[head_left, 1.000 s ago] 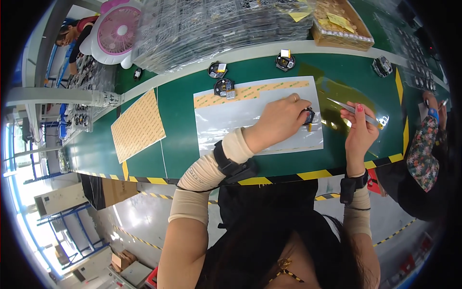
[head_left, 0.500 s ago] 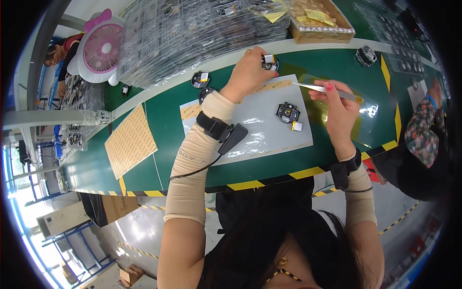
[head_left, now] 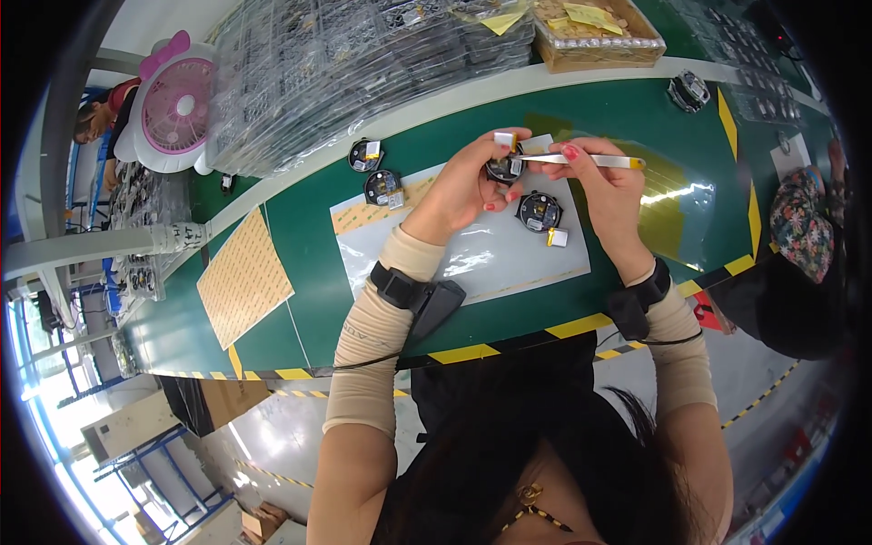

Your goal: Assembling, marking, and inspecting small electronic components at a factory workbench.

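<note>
My left hand is closed around a small round black electronic module, which has a silver battery with a yellow edge sticking up from it. Between the thumb and fingers of my right hand is a pair of metal tweezers, its tip at the module. A similar module with its battery hanging off lies on a white sheet below my hands. Two more, an upper module and a lower module, are left of my left hand.
Tan adhesive sheet lies at the left of the green table. Stacked clear trays and a box of tan pieces stand behind. Amber film is on the right, another module beyond. Co-workers are at both sides.
My left hand has lifted the module from the far side of the white sheet and drawn it nearer. My right hand has moved left, bringing the tweezers' tip onto the module.
</note>
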Motion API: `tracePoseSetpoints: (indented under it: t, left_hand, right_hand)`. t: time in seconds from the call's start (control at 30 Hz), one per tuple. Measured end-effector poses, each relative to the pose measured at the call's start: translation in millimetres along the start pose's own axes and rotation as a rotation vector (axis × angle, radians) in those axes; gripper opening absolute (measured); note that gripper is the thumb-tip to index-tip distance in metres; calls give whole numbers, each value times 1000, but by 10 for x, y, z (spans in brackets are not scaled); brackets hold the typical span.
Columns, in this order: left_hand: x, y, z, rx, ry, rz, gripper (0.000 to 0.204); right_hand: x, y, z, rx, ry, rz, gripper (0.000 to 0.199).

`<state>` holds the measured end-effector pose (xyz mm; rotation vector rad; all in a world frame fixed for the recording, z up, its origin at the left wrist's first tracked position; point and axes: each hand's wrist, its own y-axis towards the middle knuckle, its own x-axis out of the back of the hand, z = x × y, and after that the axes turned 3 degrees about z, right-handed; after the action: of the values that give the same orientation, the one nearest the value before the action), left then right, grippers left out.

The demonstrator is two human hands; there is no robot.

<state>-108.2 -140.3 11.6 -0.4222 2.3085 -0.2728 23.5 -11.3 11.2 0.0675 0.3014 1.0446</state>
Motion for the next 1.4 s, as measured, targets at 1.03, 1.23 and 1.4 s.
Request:
tracePoseSetpoints:
  t: [1.03,1.23,1.4]
  left_hand:
    - [-98,53,121,-179,-134,-114,31]
    - [-126,29,118,-147,-84,-202,34]
    - [-65,62,145,-184,-68,-92,33]
  right_hand:
    - [9,27,-53,-274,369,-91,26]
    - [46,-17,46,-16,54,-77,20]
    - [71,-41,89,474,-555,278,18]
